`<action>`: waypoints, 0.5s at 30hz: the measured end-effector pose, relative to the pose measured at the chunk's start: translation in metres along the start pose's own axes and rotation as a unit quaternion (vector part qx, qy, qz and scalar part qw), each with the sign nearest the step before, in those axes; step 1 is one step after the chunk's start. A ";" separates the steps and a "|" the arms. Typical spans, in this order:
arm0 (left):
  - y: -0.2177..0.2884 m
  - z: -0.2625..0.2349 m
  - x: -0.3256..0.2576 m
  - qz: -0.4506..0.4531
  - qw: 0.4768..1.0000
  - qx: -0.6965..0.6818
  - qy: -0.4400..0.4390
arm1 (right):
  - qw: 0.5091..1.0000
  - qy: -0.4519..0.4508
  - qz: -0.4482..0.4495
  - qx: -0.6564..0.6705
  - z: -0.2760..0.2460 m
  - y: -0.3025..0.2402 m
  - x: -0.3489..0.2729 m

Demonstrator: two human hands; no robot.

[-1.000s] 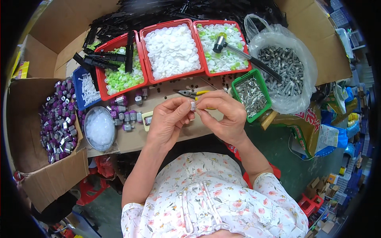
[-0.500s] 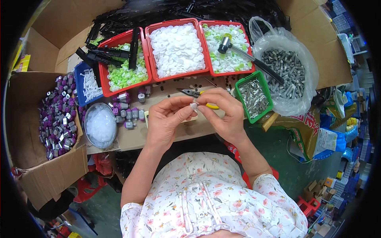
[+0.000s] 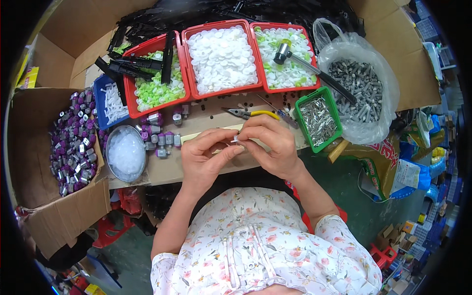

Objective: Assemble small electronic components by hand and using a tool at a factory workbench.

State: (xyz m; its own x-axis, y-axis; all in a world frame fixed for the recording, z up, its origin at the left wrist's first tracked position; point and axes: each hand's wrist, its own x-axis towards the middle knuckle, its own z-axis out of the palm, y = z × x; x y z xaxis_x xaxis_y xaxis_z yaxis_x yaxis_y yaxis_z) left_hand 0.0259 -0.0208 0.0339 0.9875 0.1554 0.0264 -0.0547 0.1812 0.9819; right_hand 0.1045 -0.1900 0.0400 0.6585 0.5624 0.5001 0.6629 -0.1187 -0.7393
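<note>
Above the table's near edge, my left hand (image 3: 202, 153) and my right hand (image 3: 273, 148) meet fingertip to fingertip. Both are closed in a pinch around a small white plastic piece (image 3: 235, 139). Its exact kind is too small to make out, and the fingers cover part of it. Just beyond my right hand lie pliers (image 3: 267, 113) with yellow handles. A cream-coloured flat strip (image 3: 188, 137) shows beneath my hands, mostly hidden by them. Several small grey and purple motor-like parts (image 3: 162, 140) stand to the left of my left hand.
Red trays (image 3: 223, 92) of white and green discs line the back. A hammer (image 3: 314, 71) lies across the right tray and a bag of grey parts (image 3: 361, 93). Metal pins fill a green tray (image 3: 299, 120). Left are a blue tray (image 3: 101, 110), a bowl (image 3: 143, 160) and a cardboard box (image 3: 29, 147).
My fingers have shifted around the small white piece, and my hands have dropped slightly nearer to me. More of the pliers and the cream strip shows. The view has moved a little.
</note>
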 end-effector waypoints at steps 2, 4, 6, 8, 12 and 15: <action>0.004 -0.002 -0.001 0.017 0.995 0.095 0.007 | 1.000 -0.009 -0.005 -0.010 0.003 -0.001 0.000; 0.002 -0.006 -0.002 0.026 0.994 0.109 0.009 | 1.000 -0.015 -0.005 -0.021 0.005 -0.002 0.000; -0.001 -0.009 -0.004 0.035 0.992 0.123 0.011 | 1.000 -0.008 0.021 0.014 0.008 -0.007 0.002; -0.003 -0.012 -0.007 0.032 0.996 0.076 0.041 | 0.998 -0.002 0.047 0.049 0.011 -0.009 0.003; -0.006 -0.015 -0.008 0.070 0.993 0.079 0.053 | 0.993 -0.018 0.092 0.077 0.020 -0.005 0.000; -0.006 -0.017 -0.010 0.085 0.986 0.132 0.047 | 0.991 -0.019 0.098 0.093 0.022 -0.004 0.000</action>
State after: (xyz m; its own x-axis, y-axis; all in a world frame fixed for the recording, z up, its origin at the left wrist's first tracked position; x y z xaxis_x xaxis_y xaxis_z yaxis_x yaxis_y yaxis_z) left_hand 0.0140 -0.0072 0.0247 0.9483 0.2542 0.1899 -0.1660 -0.1127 0.9797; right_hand 0.0937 -0.1715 0.0330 0.7518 0.5746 0.3235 0.4438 -0.0782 -0.8927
